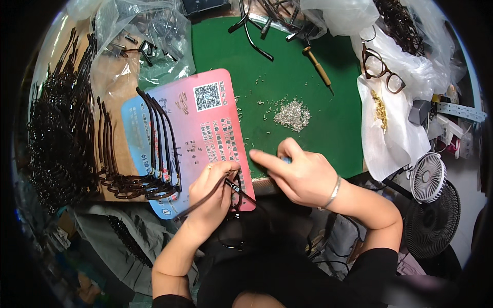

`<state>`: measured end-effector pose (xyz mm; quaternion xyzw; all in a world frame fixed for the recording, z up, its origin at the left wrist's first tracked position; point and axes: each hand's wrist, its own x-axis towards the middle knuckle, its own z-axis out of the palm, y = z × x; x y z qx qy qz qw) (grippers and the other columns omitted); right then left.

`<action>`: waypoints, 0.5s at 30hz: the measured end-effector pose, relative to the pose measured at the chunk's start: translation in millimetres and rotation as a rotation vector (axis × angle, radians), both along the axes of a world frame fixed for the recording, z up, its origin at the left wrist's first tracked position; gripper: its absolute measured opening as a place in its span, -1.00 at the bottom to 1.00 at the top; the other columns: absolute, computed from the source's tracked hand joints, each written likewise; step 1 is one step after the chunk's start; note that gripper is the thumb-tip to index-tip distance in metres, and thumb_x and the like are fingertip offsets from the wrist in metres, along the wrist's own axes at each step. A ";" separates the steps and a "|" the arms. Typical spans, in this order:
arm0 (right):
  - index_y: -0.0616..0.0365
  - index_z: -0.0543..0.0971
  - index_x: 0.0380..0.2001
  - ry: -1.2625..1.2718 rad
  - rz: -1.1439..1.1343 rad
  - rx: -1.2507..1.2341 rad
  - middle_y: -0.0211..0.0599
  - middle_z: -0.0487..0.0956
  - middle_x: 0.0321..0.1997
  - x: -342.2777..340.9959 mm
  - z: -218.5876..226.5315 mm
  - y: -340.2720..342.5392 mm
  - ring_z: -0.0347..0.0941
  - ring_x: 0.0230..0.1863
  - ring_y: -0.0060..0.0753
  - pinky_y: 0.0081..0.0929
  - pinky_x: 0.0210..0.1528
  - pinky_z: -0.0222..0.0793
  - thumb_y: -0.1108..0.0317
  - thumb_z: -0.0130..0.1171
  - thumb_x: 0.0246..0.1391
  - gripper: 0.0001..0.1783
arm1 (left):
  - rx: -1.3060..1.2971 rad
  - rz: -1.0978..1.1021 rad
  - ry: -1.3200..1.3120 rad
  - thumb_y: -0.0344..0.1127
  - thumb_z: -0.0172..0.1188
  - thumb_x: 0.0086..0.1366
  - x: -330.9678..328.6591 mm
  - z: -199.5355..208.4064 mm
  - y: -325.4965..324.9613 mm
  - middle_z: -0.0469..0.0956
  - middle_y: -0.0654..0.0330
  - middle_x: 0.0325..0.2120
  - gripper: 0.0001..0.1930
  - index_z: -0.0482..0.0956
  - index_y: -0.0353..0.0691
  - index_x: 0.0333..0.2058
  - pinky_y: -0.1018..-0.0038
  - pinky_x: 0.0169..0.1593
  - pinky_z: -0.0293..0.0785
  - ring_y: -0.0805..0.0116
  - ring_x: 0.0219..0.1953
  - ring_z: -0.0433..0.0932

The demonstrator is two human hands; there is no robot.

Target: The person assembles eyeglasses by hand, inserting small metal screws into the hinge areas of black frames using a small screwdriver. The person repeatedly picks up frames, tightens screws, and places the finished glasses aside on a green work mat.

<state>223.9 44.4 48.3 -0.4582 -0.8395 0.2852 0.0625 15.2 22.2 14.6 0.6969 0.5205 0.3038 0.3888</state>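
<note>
My left hand is closed around a dark eyeglass frame at the lower edge of a pink and blue printed card. One temple of the frame points down and left past my fingers; its lower part blurs into my dark clothing. My right hand rests at the near edge of the green mat, its index finger stretched toward the card and the other fingers curled. Something small and blue shows between those fingers, mostly hidden. Beyond this hand lies a heap of tiny silver screws, with a few strays around it.
Several assembled eyeglass frames stand in a row over the card's left side, beside a big stack of dark frames. A brass screwdriver lies at the back. Brown glasses and a small white fan are at right.
</note>
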 end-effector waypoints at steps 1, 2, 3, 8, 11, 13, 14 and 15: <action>-0.02 0.43 0.02 0.062 0.053 -0.084 -0.20 0.32 -0.38 3.8 3.7 -0.3 0.44 -0.59 -0.27 -0.39 -0.61 0.43 0.38 0.13 -0.09 -0.50 | 0.002 -0.034 -0.008 -0.74 0.02 -0.04 -2.2 -0.8 1.8 0.47 0.10 -0.43 -0.65 0.45 -0.26 -0.25 0.41 -0.37 0.48 0.18 -0.45 0.53; -0.01 0.44 -0.01 0.159 0.094 -0.127 -0.18 0.32 -0.40 6.2 4.8 -1.6 0.42 -0.64 -0.25 -0.38 -0.61 0.43 0.35 0.11 -0.04 -0.57 | 0.014 -0.067 -0.015 -0.75 0.02 -0.05 -3.7 -1.3 5.0 0.46 0.10 -0.45 -0.65 0.45 -0.28 -0.25 0.42 -0.38 0.47 0.19 -0.46 0.51; -0.01 0.44 -0.03 0.169 0.090 -0.108 -0.17 0.32 -0.40 4.2 -0.8 -5.0 0.42 -0.65 -0.24 -0.38 -0.61 0.43 0.36 0.11 -0.05 -0.57 | 0.000 -0.081 -0.009 -0.76 0.02 -0.07 -4.1 -1.1 6.4 0.45 0.09 -0.47 -0.65 0.45 -0.30 -0.26 0.43 -0.37 0.46 0.20 -0.46 0.51; 0.02 0.46 -0.10 0.221 0.055 -0.060 -0.09 0.33 -0.41 -7.0 -16.3 -8.1 0.42 -0.70 -0.20 -0.35 -0.65 0.42 0.38 0.12 -0.10 -0.60 | -0.066 -0.054 -0.050 -0.78 0.00 -0.07 -3.0 -1.0 5.0 0.46 0.10 -0.47 -0.64 0.46 -0.33 -0.26 0.44 -0.36 0.46 0.23 -0.46 0.50; 0.03 0.46 -0.10 0.231 0.060 -0.063 -0.08 0.33 -0.41 -6.7 -15.7 -7.3 0.41 -0.70 -0.18 -0.33 -0.66 0.41 0.38 0.12 -0.11 -0.60 | -0.050 -0.064 0.002 -0.79 -0.01 -0.07 -0.3 1.0 6.3 0.46 0.11 -0.47 -0.64 0.46 -0.34 -0.26 0.45 -0.35 0.46 0.25 -0.46 0.50; 0.03 0.46 -0.10 0.234 0.058 -0.063 -0.08 0.33 -0.41 -6.2 -15.3 -7.5 0.41 -0.70 -0.17 -0.33 -0.66 0.41 0.38 0.12 -0.11 -0.60 | -0.035 -0.058 0.004 -0.79 -0.01 -0.07 -1.4 -1.3 4.8 0.46 0.11 -0.47 -0.64 0.46 -0.34 -0.26 0.46 -0.35 0.46 0.26 -0.46 0.50; 0.03 0.46 -0.10 0.238 0.055 -0.060 -0.08 0.33 -0.41 -6.1 -15.6 -8.1 0.41 -0.70 -0.17 -0.33 -0.66 0.41 0.37 0.12 -0.11 -0.60 | -0.028 -0.054 0.004 -0.79 -0.02 -0.07 -2.1 -2.2 3.8 0.46 0.11 -0.47 -0.64 0.46 -0.34 -0.26 0.46 -0.35 0.46 0.26 -0.46 0.50; 0.02 0.46 -0.10 0.242 0.053 -0.057 -0.08 0.33 -0.41 -6.3 -15.7 -8.7 0.41 -0.70 -0.17 -0.32 -0.66 0.41 0.37 0.12 -0.11 -0.60 | -0.012 -0.053 -0.005 -0.82 -0.07 -0.08 -1.4 -2.4 3.8 0.45 0.12 -0.48 -0.63 0.46 -0.36 -0.27 0.48 -0.38 0.45 0.31 -0.49 0.49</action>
